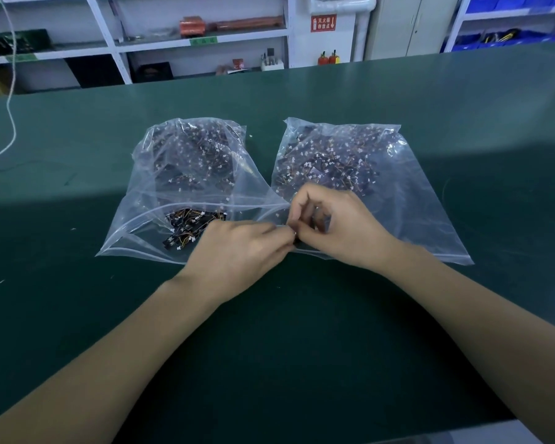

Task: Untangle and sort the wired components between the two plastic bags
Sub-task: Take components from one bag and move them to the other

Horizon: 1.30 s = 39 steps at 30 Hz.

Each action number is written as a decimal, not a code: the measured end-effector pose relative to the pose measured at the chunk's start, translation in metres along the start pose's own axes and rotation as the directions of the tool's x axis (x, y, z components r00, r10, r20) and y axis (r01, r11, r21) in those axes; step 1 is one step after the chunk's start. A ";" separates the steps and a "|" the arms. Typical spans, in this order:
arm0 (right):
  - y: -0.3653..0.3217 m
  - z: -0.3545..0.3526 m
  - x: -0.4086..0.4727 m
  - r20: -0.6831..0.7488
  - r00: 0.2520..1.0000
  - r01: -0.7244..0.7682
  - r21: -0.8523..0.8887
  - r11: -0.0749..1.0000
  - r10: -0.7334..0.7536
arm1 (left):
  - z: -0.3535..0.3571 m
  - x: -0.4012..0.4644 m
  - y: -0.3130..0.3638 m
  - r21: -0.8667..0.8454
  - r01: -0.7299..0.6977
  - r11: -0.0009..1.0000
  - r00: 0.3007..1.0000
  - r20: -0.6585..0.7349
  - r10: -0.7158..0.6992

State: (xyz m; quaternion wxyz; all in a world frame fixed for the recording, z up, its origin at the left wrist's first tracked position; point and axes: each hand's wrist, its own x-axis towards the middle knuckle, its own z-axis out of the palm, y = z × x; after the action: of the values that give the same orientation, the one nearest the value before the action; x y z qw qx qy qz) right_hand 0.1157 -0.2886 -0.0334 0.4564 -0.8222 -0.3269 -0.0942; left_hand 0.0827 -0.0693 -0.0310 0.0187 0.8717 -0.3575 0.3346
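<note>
Single head-worn wide-angle view, looking forward and down from above the green counter (77,299), close over both forearms, shelves (202,36) far behind

An electronics assembly workshop. A long green work mat (398,100) stretches beyond the hands, and past it white shelving (202,43) holds parts. Blue storage bins (507,38) stand far right.

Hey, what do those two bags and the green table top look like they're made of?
Left bag and right bag: thin, clear, glossy plastic film, likely polyethylene; the contents show through and the film creases and glints. Table top: a dark green matte mat, possibly rubber or vinyl; it gives only soft, dull reflections.
</note>
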 end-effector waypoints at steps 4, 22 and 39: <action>0.001 0.006 -0.002 0.068 0.997 0.026 -0.054 0.998 -0.022 | -0.010 -0.018 -0.019 -0.017 0.169 0.985 0.986 0.000 -0.169; 0.004 0.015 -0.006 0.095 0.993 0.077 -0.139 0.987 -0.064 | -0.014 -0.037 -0.052 0.073 0.556 0.828 0.813 0.155 -0.561; 0.000 0.015 -0.007 0.110 0.992 0.073 -0.178 0.981 -0.054 | -0.009 -0.038 -0.053 -0.001 0.523 0.852 0.841 0.159 -0.516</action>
State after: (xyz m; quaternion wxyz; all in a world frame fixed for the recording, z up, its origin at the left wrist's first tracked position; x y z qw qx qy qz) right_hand 0.1083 -0.2794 -0.0447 0.3582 -0.8534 -0.3665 -0.0948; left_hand 0.0921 -0.0041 -0.0358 0.1005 0.9583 -0.1155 0.2412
